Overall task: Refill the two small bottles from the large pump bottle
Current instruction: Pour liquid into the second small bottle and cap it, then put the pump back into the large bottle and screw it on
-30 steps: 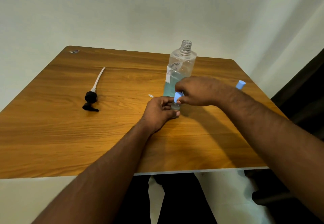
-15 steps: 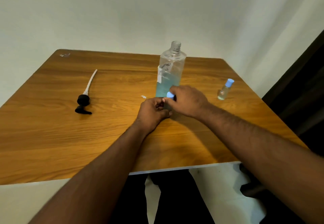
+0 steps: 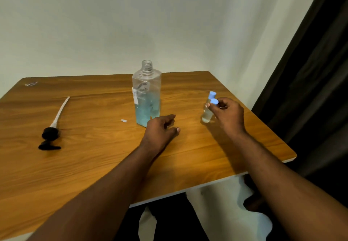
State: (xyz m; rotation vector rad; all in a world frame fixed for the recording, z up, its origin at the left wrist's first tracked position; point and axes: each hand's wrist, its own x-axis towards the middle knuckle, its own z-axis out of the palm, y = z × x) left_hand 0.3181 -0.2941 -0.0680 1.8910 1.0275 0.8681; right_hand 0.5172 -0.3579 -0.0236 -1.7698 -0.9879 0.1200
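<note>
Head view shows us seated at the wooden worktop (image 3: 94, 165) with the large pump bottle (image 3: 146, 97) upright at centre, its threaded neck uncapped and blue liquid filling roughly the lower half. Its black pump head with dip tube (image 3: 52, 127) lies flat at the left, well apart, presumably removed so that we can pour directly from the neck. Our right hand (image 3: 227, 116) has its fingers (image 3: 213, 108) curled round a small bottle with a blue cap (image 3: 214, 101), which it holds low at the right of the worktop, just beside a second capped small bottle (image 3: 211, 95) standing behind it; whether the held bottle touches the surface we cannot tell. Both caps being on, we judge that this bottle is filled and is being parked beside its mate. Our left hand (image 3: 162, 129) hovers near the base of the large bottle with fingers loosely extended, holding nothing. A small white scrap (image 3: 123, 120) lies left of the large bottle.
</note>
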